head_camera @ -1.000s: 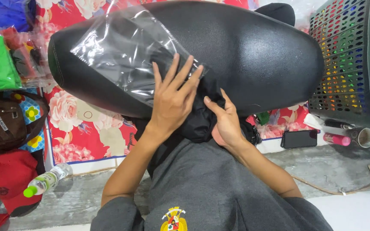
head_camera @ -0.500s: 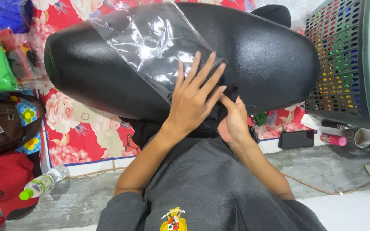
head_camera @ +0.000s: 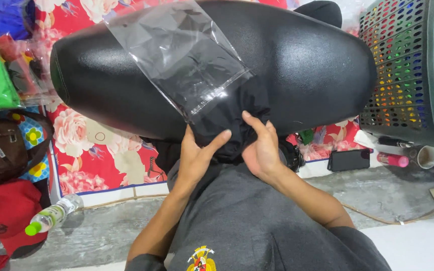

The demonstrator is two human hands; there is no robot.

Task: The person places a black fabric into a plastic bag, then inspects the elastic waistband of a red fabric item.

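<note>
Both hands grip a folded black garment (head_camera: 229,125) at the near edge of a large black padded seat (head_camera: 287,65) that lies across the floor. The left hand (head_camera: 197,155) clasps the garment's lower left side, thumb stretched across its front toward the right hand (head_camera: 262,148), which holds the lower right side with fingers curled over the cloth. Neither hand is loose – each is closed on fabric. The garment's upper part sits inside the mouth of a clear plastic bag (head_camera: 177,55), which lies flat and slanted on the seat, its open end facing the person; the rest of the cloth bunches between the 2 hands, outside the bag.

Around this: a red floral mat (head_camera: 101,160) under the seat, a grey perforated basket (head_camera: 403,65) at the right, a dark phone (head_camera: 348,159) and a pink tube (head_camera: 390,159) on the floor below it, a brown bag (head_camera: 1,148) and a red cap (head_camera: 3,211) at the left, and a plastic bottle with a green lid (head_camera: 51,217).

In my judgement the likeliest trouble is the bag – it rests free on a smooth, curved surface with no hand pinning it, so a push on the cloth could slide it away or crumple its mouth shut. The bunched fold could also catch on the bag's edge and come undone.
</note>
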